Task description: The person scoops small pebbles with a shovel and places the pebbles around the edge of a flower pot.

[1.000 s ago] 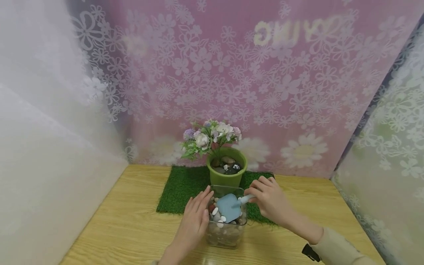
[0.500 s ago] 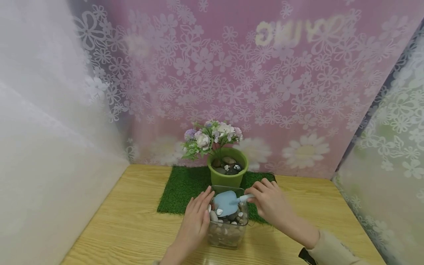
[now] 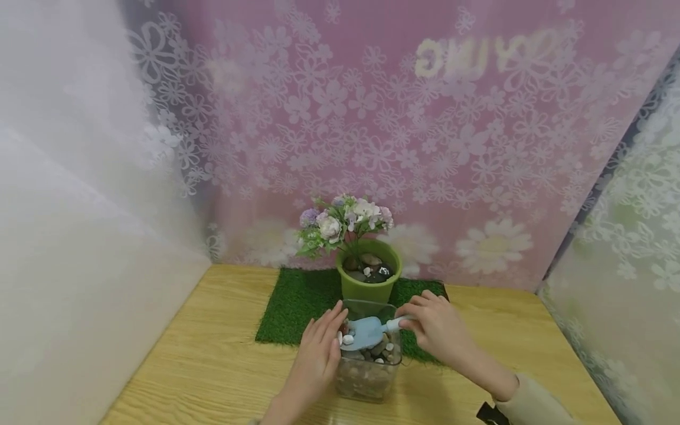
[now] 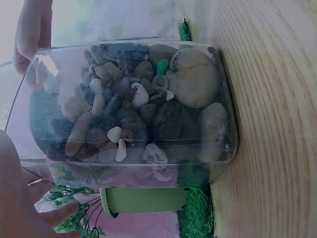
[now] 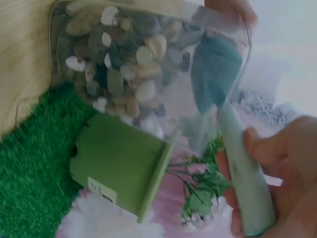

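My right hand grips the handle of a light blue toy shovel. The shovel's blade lies inside a clear square container, above the pebbles heaped there. Against the container's left side rests my left hand, its fingers fairly straight along the rim. In the right wrist view, the thumb and fingers wrap round the pale shovel handle, while the blade shows through the clear wall. Pebbles are white, grey, brown and dark, with a small green one in the left wrist view.
Behind the container, a green flowerpot with artificial flowers and stones stands on a strip of fake grass. The wooden table runs back to a pink flowered curtain, with pale curtains on both sides.
The shovel blade has turned from lying flat over the pebbles to a more tilted, lifted pose, shifting slightly left toward my left hand. My left hand stays at the container.
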{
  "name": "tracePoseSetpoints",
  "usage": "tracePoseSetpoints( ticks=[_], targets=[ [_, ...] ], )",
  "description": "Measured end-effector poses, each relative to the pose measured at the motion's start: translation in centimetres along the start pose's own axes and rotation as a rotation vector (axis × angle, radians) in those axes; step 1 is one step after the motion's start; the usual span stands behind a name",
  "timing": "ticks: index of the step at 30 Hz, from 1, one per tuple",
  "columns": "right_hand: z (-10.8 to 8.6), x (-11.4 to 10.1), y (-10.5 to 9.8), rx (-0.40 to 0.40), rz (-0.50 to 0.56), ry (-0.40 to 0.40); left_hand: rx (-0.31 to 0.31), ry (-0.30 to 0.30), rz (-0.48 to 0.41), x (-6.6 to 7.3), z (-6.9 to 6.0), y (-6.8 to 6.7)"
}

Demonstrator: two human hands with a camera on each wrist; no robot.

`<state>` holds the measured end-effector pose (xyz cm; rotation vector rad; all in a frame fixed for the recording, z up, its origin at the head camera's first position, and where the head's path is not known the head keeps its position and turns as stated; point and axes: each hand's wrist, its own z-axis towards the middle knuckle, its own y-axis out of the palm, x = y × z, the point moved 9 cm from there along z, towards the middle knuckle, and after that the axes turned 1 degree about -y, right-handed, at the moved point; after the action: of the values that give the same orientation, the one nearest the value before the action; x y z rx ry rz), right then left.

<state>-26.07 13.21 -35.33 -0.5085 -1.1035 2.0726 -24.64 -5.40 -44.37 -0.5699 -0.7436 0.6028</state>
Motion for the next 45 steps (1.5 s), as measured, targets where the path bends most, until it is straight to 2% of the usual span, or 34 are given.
tracePoseSetpoints(
  ticks=[3,8,17,30,37,45],
  targets=[
    [-0.4,-0.1,0.2,0.017,0.026,-0.018,-0.007,-0.004,-0.002,0.0,-0.1,0.2],
    [-1.1,0.4,0.3,0.089,0.077,-0.041,-0.001,-0.003,-0.002,0.0,-0.1,0.2],
    [-2.5,2.3,-0.2,0.119,0.19,0.019,-0.009,-0.008,-0.015,0.1,0.1,0.3],
    [-4.4,3.7,-1.7,0.181,0.198,0.068,-0.006,-0.015,-0.018,-0.2,0.1,0.3],
    [-4.5,4.1,-2.1,0.193,0.18,0.077,-0.005,-0.015,-0.015,-0.2,0.0,0.2],
    [-3.9,5.4,-2.7,0.198,0.158,0.126,0.003,-0.006,-0.007,-0.1,-0.1,0.1]
  ],
)
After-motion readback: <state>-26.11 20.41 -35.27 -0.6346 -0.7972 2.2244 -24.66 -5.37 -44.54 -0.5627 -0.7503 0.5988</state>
